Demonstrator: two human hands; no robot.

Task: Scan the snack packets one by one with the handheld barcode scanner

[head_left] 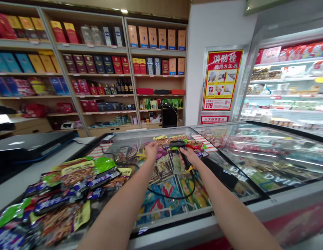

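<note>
My right hand [189, 156] is wrapped round the handle of a black barcode scanner [178, 143], whose head points left above the freezer glass. A black cable [177, 198] loops down from its handle and runs left. My left hand [151, 150] is closed, with the fingertips together by the left edge of a yellow-topped snack packet [161, 140]. Whether they pinch that packet I cannot tell. More packets, one with a red edge [198, 144], lie just beyond the scanner. A heap of snack packets [78, 173] in green, yellow and purple wrappers spreads to the left of my left arm.
Under the sliding glass, the chest freezer [192, 218] holds blue and yellow packs. A counter [10, 194] with a dark flat device [31, 147] stands at left. Shelves of boxed goods [98, 64] line the back wall; a lit display fridge [289, 83] is at right.
</note>
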